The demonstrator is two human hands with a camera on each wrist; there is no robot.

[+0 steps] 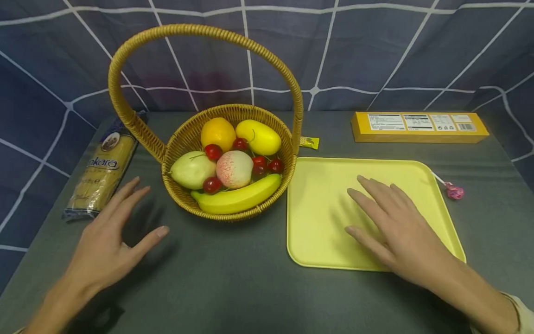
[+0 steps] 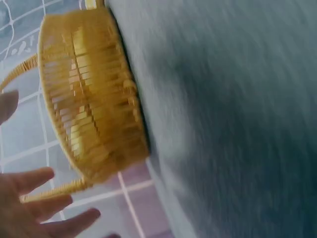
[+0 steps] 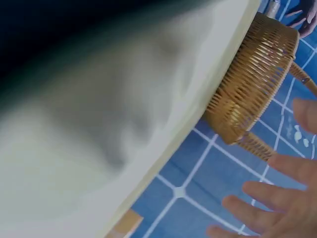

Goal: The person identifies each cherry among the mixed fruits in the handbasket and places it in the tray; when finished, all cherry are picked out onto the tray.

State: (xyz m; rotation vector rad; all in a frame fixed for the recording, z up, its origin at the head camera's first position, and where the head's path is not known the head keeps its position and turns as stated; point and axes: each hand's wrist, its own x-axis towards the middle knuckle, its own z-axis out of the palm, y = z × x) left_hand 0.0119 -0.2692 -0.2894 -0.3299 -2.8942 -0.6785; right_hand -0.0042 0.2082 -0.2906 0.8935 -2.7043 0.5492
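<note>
In the head view my left hand (image 1: 104,239) hovers over the grey table at the lower left, fingers spread and holding nothing. It is nearest to a pasta packet (image 1: 100,169) and the wicker basket (image 1: 177,199). My right hand (image 1: 398,227) is above the yellow tray (image 1: 313,232), its fingers extended and its grasp empty. The basket, with its tall handle (image 1: 208,30), holds an orange (image 1: 218,134), a yellow mango-like fruit (image 1: 260,138), a pale green fruit (image 1: 193,170), a peach (image 1: 234,170), a banana (image 1: 238,197) and several cherries (image 1: 212,185).
A long yellow box (image 1: 419,132) lies at the back right, behind the tray. A pink lollipop (image 1: 454,190) lies beside the tray's right edge. A small yellow-green wrapped packet (image 1: 309,142) lies just right of the basket. Blue checked cloth (image 1: 283,46) hangs along the back.
</note>
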